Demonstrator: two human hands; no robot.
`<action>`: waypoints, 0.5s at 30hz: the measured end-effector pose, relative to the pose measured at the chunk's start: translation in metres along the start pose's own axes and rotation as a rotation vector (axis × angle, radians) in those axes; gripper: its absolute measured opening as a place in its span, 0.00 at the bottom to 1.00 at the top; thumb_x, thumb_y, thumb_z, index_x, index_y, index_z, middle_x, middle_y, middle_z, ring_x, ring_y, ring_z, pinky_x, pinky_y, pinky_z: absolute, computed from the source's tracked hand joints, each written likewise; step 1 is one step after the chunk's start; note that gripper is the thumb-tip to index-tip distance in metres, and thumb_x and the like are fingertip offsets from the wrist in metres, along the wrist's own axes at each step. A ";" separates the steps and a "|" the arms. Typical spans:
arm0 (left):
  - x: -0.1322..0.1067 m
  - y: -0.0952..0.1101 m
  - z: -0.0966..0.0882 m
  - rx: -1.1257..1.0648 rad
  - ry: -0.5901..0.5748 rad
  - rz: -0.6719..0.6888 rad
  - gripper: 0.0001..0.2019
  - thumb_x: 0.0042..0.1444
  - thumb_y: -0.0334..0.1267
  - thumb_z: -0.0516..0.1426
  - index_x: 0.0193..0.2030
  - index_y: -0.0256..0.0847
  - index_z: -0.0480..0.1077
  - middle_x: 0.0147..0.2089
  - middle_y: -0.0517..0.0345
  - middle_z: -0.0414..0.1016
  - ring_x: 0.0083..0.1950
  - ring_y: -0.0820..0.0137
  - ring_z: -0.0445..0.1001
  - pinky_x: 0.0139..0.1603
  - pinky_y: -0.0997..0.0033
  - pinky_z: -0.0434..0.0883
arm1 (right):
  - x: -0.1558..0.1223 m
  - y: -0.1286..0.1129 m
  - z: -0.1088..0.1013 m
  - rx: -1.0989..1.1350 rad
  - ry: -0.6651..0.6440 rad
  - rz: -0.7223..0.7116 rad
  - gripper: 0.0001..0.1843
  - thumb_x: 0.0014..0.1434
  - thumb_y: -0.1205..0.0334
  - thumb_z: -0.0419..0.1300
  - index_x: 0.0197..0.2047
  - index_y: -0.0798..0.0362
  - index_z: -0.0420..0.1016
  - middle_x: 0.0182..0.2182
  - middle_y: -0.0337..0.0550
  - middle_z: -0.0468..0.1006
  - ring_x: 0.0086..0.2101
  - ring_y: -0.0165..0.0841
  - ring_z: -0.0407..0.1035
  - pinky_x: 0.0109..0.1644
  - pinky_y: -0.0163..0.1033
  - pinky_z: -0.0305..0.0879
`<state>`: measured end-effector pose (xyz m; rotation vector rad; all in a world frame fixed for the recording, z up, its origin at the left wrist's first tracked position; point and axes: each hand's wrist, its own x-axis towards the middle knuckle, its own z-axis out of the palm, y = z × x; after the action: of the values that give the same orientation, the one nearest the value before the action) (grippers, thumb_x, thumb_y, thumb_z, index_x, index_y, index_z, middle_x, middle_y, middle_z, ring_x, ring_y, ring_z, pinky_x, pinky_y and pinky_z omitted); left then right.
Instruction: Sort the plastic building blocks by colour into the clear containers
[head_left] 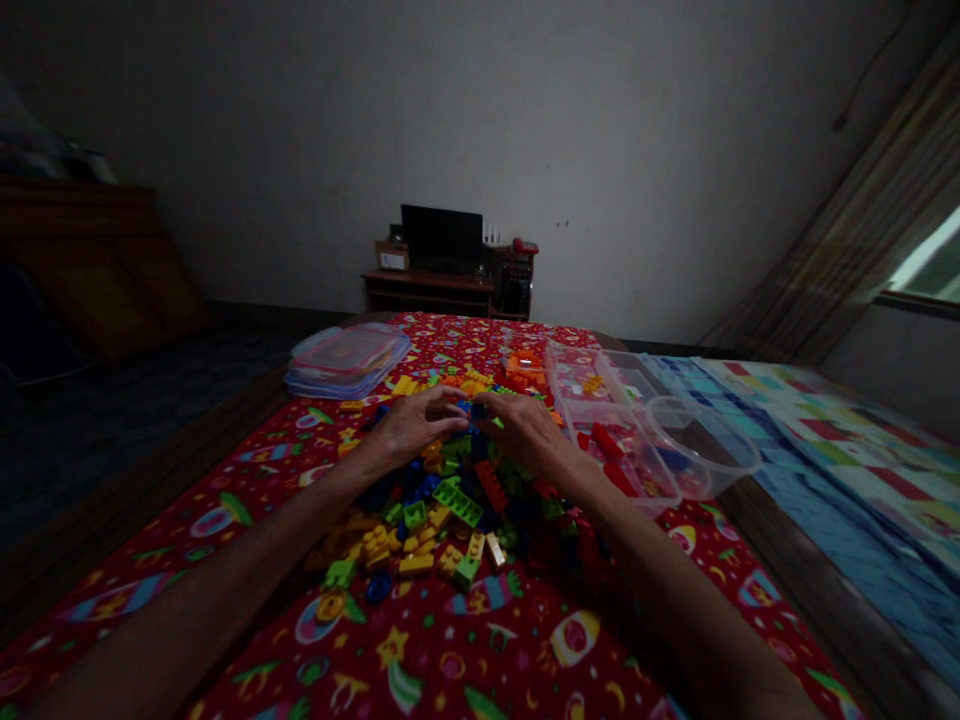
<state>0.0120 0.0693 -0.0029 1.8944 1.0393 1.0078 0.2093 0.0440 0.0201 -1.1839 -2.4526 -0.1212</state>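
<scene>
Both my hands meet over a heap of colourful building bricks (450,500) on a red patterned cloth. My left hand (420,425) has its thumb and index finger curved around a small blue building brick (464,408). Opposite it, my right hand (517,425) is closed on a dark blue building brick (478,411), partly hidden by its fingers. Whether the two bricks are joined I cannot tell. Below the hands lie a long green brick (457,502), a red brick (491,486) and several yellow bricks (379,545).
Clear plastic boxes (622,410) with a few red, blue and yellow pieces stand at the right. A stack of clear lids (346,358) lies at the left. An orange brick piece (525,368) sits beyond the heap. The red cloth (525,660) covers the table.
</scene>
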 end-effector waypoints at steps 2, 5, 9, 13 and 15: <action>-0.001 0.001 0.000 0.056 -0.007 0.014 0.22 0.46 0.49 0.61 0.46 0.39 0.71 0.38 0.55 0.80 0.41 0.62 0.78 0.46 0.59 0.74 | -0.003 0.009 -0.015 -0.057 0.048 0.087 0.16 0.63 0.61 0.51 0.51 0.54 0.71 0.37 0.47 0.78 0.33 0.32 0.69 0.35 0.33 0.57; -0.005 0.006 -0.002 0.258 -0.024 0.058 0.17 0.48 0.48 0.59 0.41 0.40 0.74 0.41 0.55 0.80 0.42 0.63 0.77 0.46 0.62 0.74 | -0.016 0.033 -0.050 -0.213 0.121 0.275 0.15 0.62 0.62 0.51 0.48 0.55 0.73 0.37 0.49 0.78 0.34 0.33 0.68 0.36 0.35 0.56; -0.008 0.014 -0.002 0.479 -0.043 0.102 0.13 0.50 0.44 0.56 0.39 0.42 0.76 0.43 0.56 0.80 0.44 0.62 0.77 0.48 0.64 0.72 | -0.050 0.077 -0.102 -0.364 0.044 0.639 0.10 0.57 0.60 0.56 0.37 0.53 0.77 0.33 0.48 0.78 0.33 0.35 0.69 0.33 0.36 0.58; -0.009 0.016 0.000 0.517 -0.071 0.152 0.13 0.51 0.44 0.55 0.39 0.43 0.76 0.43 0.56 0.80 0.44 0.63 0.77 0.48 0.65 0.72 | -0.094 0.114 -0.130 -0.402 0.046 0.740 0.09 0.55 0.59 0.58 0.35 0.52 0.78 0.34 0.49 0.77 0.37 0.38 0.70 0.35 0.39 0.62; -0.009 0.016 0.001 0.516 -0.085 0.166 0.13 0.51 0.44 0.55 0.39 0.44 0.76 0.44 0.56 0.80 0.45 0.63 0.76 0.48 0.66 0.72 | -0.108 0.124 -0.133 -0.406 0.061 0.753 0.12 0.57 0.59 0.56 0.38 0.55 0.78 0.37 0.52 0.77 0.41 0.40 0.70 0.39 0.40 0.63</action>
<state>0.0145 0.0548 0.0076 2.4517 1.1874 0.7863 0.4079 0.0107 0.0860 -2.1513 -1.8168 -0.4320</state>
